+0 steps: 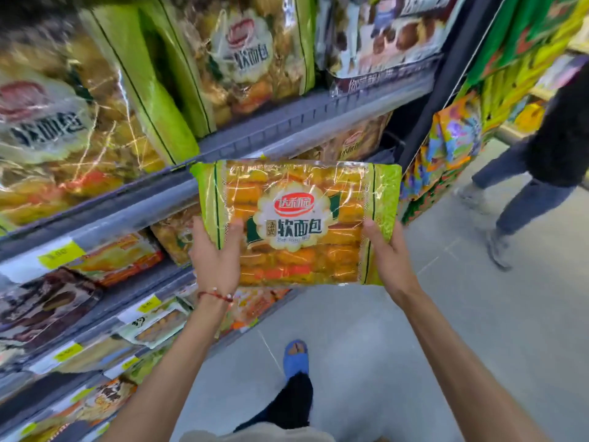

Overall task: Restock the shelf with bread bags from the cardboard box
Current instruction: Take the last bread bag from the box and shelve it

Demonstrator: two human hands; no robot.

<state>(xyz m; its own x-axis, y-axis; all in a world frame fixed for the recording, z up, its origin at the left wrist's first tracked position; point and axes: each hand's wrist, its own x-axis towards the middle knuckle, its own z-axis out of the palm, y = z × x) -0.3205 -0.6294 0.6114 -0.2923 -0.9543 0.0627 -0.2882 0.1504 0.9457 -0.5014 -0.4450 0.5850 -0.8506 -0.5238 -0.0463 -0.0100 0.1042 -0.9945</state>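
Both hands are on one bread bag (299,223), held flat and face-up out in front of the shelving, not on any shelf yet. The left hand (216,253) grips the bag's left lower edge with the thumb on top, the right hand (387,250) clamps the right edge the same way.

Stuff that could go sideways, in my opinion: the wrapper looks like slick, crinkly plastic and the grip is only along the near edges, so the far end could sag or slide out if one hand lets go to clear space. The bread inside looks soft, so squeezing harder is a good way to squash it. The upper shelf (312,110) already looks packed with matching green-edged bags (245,59), so shoving this one in could knock a neighbour forward off the lip. There's also another person (535,173) walking past close by on the right, so a step back could mean a bump.

The floor (366,346) is plain grey tile, looks smooth. The aisle feels narrow, with tiers of snack packs and yellow price tags (60,253) running down the left, and a colourful hanging display (452,145) on the end of the unit. I can't see the cardboard box anywhere in this view.
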